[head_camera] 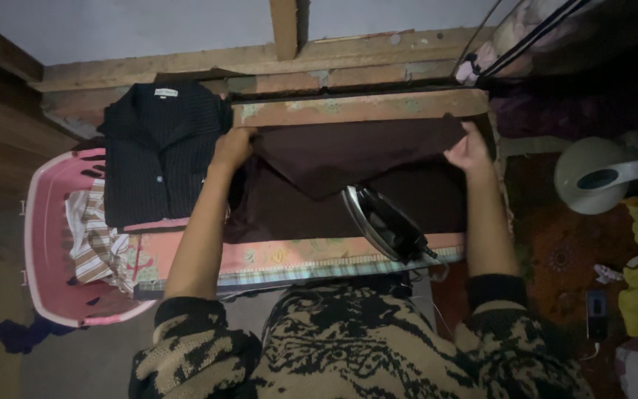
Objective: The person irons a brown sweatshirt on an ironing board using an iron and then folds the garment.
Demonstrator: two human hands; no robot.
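Currently: dark maroon cloth (348,177) spread on padded desk (275,260); left hand (232,146) and right hand (469,151) each pinch a far corner, keeping it taut. Iron (385,222) parked on near edge, clear of hands.

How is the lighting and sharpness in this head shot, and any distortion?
Head view: dim and murky; the dark cloth under both hands loses its folds; the iron shows a faint sheen; the right edge sinks into shadow; the beam bows slightly, hinting at wide-angle distortion.
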